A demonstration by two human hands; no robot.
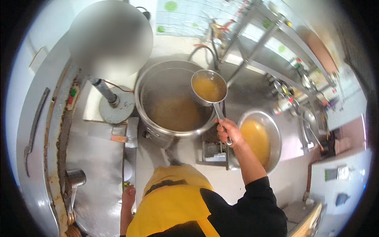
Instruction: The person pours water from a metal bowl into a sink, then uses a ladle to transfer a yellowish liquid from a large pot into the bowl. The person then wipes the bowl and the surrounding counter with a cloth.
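My right hand (pixel 230 132) is closed round the handle of a steel ladle (pixel 218 111), whose deep round bowl holds yellowish liquid. The bowl hangs above the right rim of a large steel stockpot (pixel 144 114), which has cloudy golden-brown liquid in it. Close to my right forearm stands a wide steel basin (pixel 276 138) with yellow liquid inside. Low on the left, my left hand (pixel 128 196) is closed by the edge of the metal counter. A small yellow-green thing (pixel 126 184) shows at its fingertips; what it is, I cannot make out.
A steel worktop (pixel 94 170) runs along my left, with a metal cup (pixel 76 177) on it. Beside the pot is a round metal base with a post (pixel 114 106). A metal shelf rack (pixel 272 75) with utensils and bottles rises on the right. Hoses (pixel 215 43) hang behind the pot.
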